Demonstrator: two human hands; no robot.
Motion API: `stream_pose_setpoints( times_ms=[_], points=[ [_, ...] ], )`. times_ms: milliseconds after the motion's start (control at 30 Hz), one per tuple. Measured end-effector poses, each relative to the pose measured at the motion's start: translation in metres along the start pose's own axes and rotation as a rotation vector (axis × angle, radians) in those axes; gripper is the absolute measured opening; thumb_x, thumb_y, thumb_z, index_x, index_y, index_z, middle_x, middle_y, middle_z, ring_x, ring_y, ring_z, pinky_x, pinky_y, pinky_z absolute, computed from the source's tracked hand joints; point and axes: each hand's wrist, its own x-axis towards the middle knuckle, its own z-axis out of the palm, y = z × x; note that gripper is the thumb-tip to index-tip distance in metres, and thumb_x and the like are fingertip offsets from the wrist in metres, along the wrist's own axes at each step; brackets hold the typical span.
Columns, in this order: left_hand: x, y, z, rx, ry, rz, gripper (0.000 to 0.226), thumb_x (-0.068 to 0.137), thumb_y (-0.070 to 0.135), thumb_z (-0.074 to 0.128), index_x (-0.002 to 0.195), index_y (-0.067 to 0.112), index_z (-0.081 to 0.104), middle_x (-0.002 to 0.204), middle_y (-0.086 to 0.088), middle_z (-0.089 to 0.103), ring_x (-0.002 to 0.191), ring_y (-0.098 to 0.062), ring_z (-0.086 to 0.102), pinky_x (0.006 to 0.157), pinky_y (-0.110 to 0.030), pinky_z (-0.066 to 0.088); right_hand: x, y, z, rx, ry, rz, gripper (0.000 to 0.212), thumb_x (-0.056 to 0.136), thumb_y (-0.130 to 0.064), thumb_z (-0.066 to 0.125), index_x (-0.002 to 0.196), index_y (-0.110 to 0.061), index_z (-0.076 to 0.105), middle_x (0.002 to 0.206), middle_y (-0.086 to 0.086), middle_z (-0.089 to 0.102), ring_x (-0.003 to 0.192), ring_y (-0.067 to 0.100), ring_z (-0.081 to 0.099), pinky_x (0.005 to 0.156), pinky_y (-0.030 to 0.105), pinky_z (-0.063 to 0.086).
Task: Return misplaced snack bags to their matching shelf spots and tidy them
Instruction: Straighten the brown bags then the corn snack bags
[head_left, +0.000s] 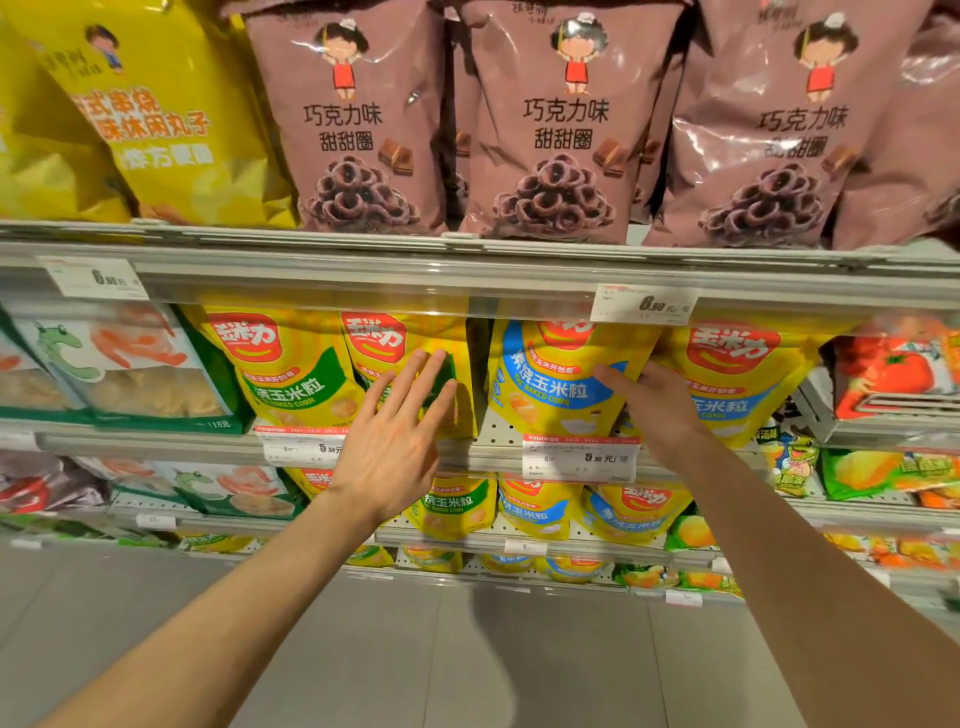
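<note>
A green-banded yellow corn bag (415, 364) is pressed by the flat, released left hand (397, 436); the glossy blue-banded "THE BAKED CORN" bag (550, 379) is touched by the right hand (657, 402), grip unclear.

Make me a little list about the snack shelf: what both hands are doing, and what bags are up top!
left hand: the left hand lies flat, fingers straight, against a green-label corn bag
right hand: the right hand reaches to the edge of a blue-label corn bag; its fingertips are hidden, so the grip is unclear
top shelf: brown chocolate ring bags, with a yellow bag to their left
price tags: white tags hang on the shelf rails
</note>
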Motion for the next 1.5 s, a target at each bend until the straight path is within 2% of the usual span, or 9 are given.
stream_pose_setpoints(
  times_ms=[167,400,600,800,933,1133,1333,1400,1500],
  points=[
    [0.000,-0.002,0.000,0.000,-0.009,-0.009,0.084,0.076,0.036,0.078,0.151,0.013,0.046,0.167,-0.017,0.022,0.155,-0.036,0.020,0.118,-0.056,0.034,0.006,-0.005,-0.004,-0.057,-0.086,-0.003,0.023,0.095,-0.017,0.069,0.115,-0.007,0.072,0.112,0.003,0.075,0.092,0.006,0.070,0.070,0.017,0.050],
    [0.000,-0.005,0.001,-0.015,0.002,-0.029,0.084,0.072,0.032,0.082,0.148,0.013,0.050,0.166,-0.017,0.026,0.153,-0.036,0.026,0.115,-0.056,0.036,0.016,-0.010,-0.005,-0.197,-0.173,-0.022,0.017,0.093,-0.024,0.072,0.105,-0.013,0.077,0.112,0.004,0.076,0.108,0.022,0.069,0.099,0.040,0.051],
    [0.001,-0.005,0.001,-0.031,0.006,-0.039,0.082,0.075,0.031,0.079,0.149,0.013,0.049,0.167,-0.016,0.025,0.154,-0.036,0.024,0.115,-0.056,0.037,0.014,-0.013,-0.003,-0.181,-0.207,-0.013,0.006,0.095,-0.021,0.069,0.092,-0.020,0.075,0.103,-0.002,0.076,0.096,0.010,0.069,0.080,0.025,0.050],
    [-0.001,-0.008,0.004,-0.022,-0.014,-0.031,0.082,0.076,0.032,0.078,0.150,0.014,0.048,0.167,-0.016,0.023,0.154,-0.036,0.023,0.116,-0.056,0.036,0.009,-0.015,0.005,-0.169,-0.198,-0.001,0.007,0.092,-0.026,0.073,0.093,-0.020,0.076,0.105,-0.001,0.077,0.102,0.013,0.068,0.097,0.034,0.048],
    [-0.001,-0.007,0.007,-0.016,-0.036,-0.020,0.082,0.076,0.034,0.078,0.150,0.014,0.048,0.167,-0.016,0.023,0.154,-0.036,0.023,0.117,-0.056,0.035,0.004,-0.014,0.015,-0.140,-0.167,-0.057,0.025,0.087,-0.035,0.078,0.106,-0.018,0.078,0.106,-0.002,0.079,0.104,0.018,0.073,0.096,0.041,0.055],
    [-0.002,-0.005,0.006,-0.029,-0.072,-0.025,0.084,0.077,0.037,0.078,0.152,0.015,0.046,0.168,-0.016,0.022,0.155,-0.036,0.022,0.118,-0.056,0.034,0.002,-0.015,0.015,-0.122,-0.227,-0.035,0.029,0.089,-0.033,0.076,0.116,-0.022,0.074,0.115,-0.006,0.077,0.111,0.015,0.070,0.101,0.041,0.052],
    [-0.002,-0.004,0.002,-0.078,-0.083,-0.033,0.083,0.077,0.037,0.077,0.151,0.015,0.047,0.166,-0.017,0.027,0.153,-0.037,0.027,0.116,-0.055,0.035,-0.013,-0.019,0.025,-0.174,-0.092,-0.056,0.040,0.084,-0.037,0.080,0.118,-0.020,0.067,0.109,-0.007,0.074,0.093,0.010,0.072,0.066,0.023,0.056],
    [-0.002,-0.003,0.003,-0.114,-0.081,-0.042,0.082,0.077,0.034,0.077,0.151,0.014,0.047,0.165,-0.019,0.029,0.152,-0.038,0.028,0.116,-0.055,0.035,-0.022,-0.015,0.031,-0.151,-0.024,-0.063,0.047,0.085,-0.036,0.081,0.121,-0.019,0.057,0.113,-0.005,0.073,0.076,0.020,0.076,0.053,0.030,0.059],
    [-0.003,0.002,0.002,-0.200,-0.061,-0.078,0.080,0.078,0.031,0.074,0.151,0.012,0.046,0.164,-0.020,0.030,0.152,-0.040,0.029,0.115,-0.054,0.035,-0.040,-0.010,0.037,-0.193,0.035,-0.137,0.052,0.088,-0.040,0.077,0.128,-0.023,0.049,0.120,-0.008,0.071,0.073,0.028,0.078,0.065,0.042,0.064]
  ],
)
